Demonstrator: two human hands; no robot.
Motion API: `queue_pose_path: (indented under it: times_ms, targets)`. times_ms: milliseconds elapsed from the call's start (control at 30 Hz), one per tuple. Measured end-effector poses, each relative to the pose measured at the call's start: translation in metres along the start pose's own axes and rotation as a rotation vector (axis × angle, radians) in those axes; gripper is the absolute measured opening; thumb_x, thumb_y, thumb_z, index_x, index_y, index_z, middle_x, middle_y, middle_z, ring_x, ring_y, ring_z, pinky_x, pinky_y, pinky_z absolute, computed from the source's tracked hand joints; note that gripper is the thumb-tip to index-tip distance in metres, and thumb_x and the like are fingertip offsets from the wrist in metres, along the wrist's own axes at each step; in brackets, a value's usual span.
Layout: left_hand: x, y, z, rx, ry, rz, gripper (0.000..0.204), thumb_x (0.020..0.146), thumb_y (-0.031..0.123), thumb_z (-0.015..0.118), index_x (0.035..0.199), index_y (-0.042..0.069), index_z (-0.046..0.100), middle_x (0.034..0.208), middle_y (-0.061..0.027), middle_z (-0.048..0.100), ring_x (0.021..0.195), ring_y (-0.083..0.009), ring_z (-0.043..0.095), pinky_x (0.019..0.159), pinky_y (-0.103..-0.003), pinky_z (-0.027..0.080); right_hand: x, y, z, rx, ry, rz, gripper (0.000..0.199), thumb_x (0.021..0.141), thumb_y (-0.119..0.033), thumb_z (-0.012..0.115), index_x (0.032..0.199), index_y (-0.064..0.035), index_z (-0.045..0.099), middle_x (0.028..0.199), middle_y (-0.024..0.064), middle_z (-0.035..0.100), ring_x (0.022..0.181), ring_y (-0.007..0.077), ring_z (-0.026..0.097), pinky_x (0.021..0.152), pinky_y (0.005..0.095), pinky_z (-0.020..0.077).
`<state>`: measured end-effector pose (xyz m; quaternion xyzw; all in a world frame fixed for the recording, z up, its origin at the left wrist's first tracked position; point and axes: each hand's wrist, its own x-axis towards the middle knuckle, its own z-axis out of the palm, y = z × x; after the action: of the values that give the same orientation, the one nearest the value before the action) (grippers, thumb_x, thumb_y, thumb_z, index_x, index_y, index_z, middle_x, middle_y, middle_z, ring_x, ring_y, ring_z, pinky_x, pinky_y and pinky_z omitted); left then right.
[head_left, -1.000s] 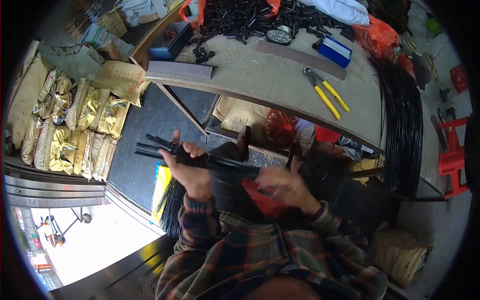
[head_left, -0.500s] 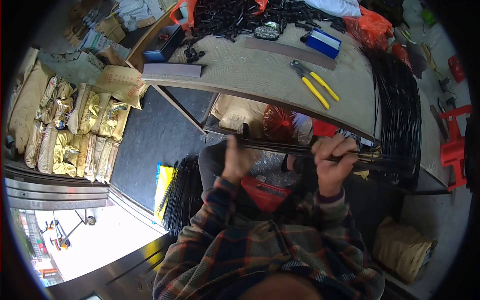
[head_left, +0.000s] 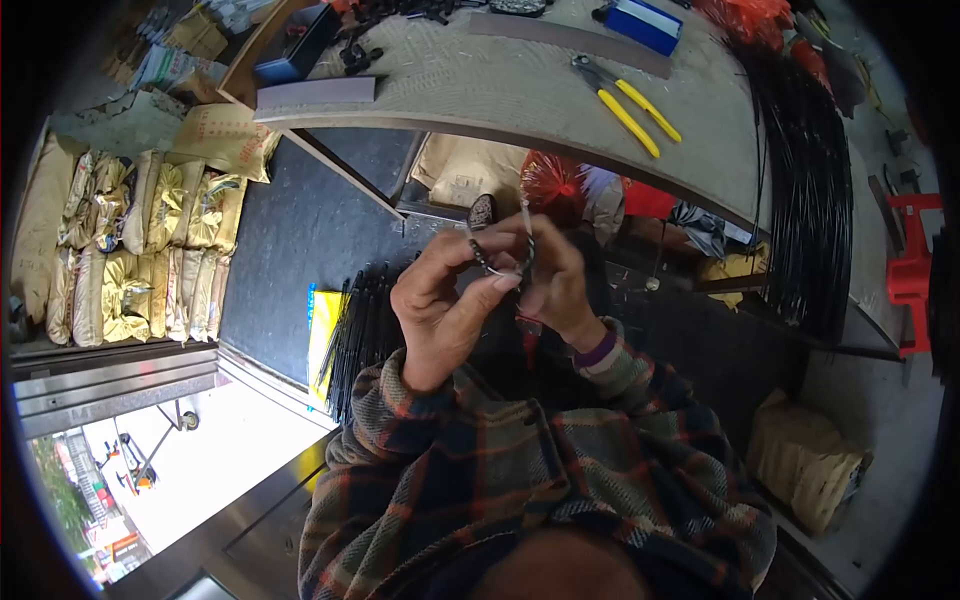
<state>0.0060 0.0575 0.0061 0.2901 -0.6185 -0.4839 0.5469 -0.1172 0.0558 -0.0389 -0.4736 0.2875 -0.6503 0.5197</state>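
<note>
In front of my body, between both hands, is a thin dark curved strip (head_left: 529,240) with a light, shiny end standing up; its exact kind is too small to make out. My left hand (head_left: 432,308) is closed, thumb and fingers pinching the loop of this strip. My right hand (head_left: 558,292) curls around its other side, with its fingertips partly hidden behind the strip. A bundle of long thin black rods (head_left: 365,325) leans beside a yellow and blue packet (head_left: 322,335), left of my left forearm.
Ahead stands a workbench (head_left: 450,100) with yellow-handled cutting pliers (head_left: 630,105), a blue box (head_left: 645,25) and a grey strip (head_left: 315,92). Long black strands (head_left: 805,190) hang over its right side. Wrapped sacks (head_left: 125,290) fill the left; a red stool (head_left: 910,270) stands far right.
The long bundle of thin black rods stretched between my hands is no longer there. My hands have come together around the small curved strip, and the bench appears higher in view.
</note>
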Motion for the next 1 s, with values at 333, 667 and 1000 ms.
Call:
queue_pose_path:
  times_ms: [333,667,1000]
  targets:
    - [0.014,0.005,-0.008,-0.417,-0.074,-0.263,0.026,0.067,0.018,0.073,0.077,0.0,0.058,0.074,-0.0055,0.054,0.069,-0.0137,0.048,0.063,-0.025,0.035,0.029,-0.042,-0.017,-0.101,-0.277,-0.048,0.028,0.073,-0.013,0.07,0.065,-0.0039,0.045,0.073,0.005,0.053,0.069,0.0143,0.049,0.061,0.0271,0.0377]
    - [0.035,-0.019,-0.042,-0.514,0.013,-0.278,0.02,0.067,0.01,0.07,0.08,0.0,0.059,0.078,-0.008,0.056,0.072,-0.0143,0.049,0.066,-0.026,0.037,0.254,0.015,-0.005,-0.951,-0.512,-0.037,0.02,0.082,-0.019,0.06,0.079,0.0005,0.063,0.065,0.0041,0.061,0.059,0.0122,0.054,0.056,0.0248,0.0427]
    - [0.038,-0.032,-0.057,-0.519,0.046,-0.321,0.019,0.078,0.0,0.064,0.097,0.001,0.061,0.082,0.0022,0.054,0.077,-0.0041,0.047,0.072,-0.019,0.039,0.375,0.136,0.074,-1.819,-0.333,-0.347,0.041,0.068,-0.053,0.065,0.073,-0.0121,0.068,0.081,0.0064,0.065,0.087,0.0251,0.057,0.082,0.0393,0.0323]
